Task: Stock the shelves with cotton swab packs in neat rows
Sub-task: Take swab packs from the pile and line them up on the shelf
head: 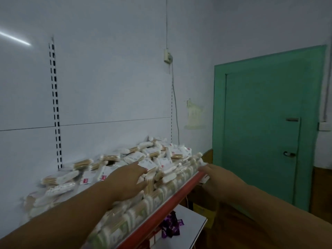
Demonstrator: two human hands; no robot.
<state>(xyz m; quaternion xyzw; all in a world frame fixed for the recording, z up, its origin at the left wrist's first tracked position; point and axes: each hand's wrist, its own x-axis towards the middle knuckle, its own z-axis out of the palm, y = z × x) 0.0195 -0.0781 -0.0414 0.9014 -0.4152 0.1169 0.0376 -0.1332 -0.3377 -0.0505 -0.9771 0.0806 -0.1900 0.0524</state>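
A person's left hand [125,178] lays straight fingers on loose, heaped cotton swab packs [152,153] at the shelf's back, probably to draw one forward. The right hand [219,178] meets the far end of the upright front row [136,214] behind the red shelf edge [161,220], seemingly steadying it; whether its fingers hold anything cannot be told.

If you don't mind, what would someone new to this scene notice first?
A loose heap of cotton swab packs fills the shelf against the white back panel, with a neater row standing behind its red front edge. The left hand reaches into the packs and the right hand is at the shelf's right end. A green door stands at right.
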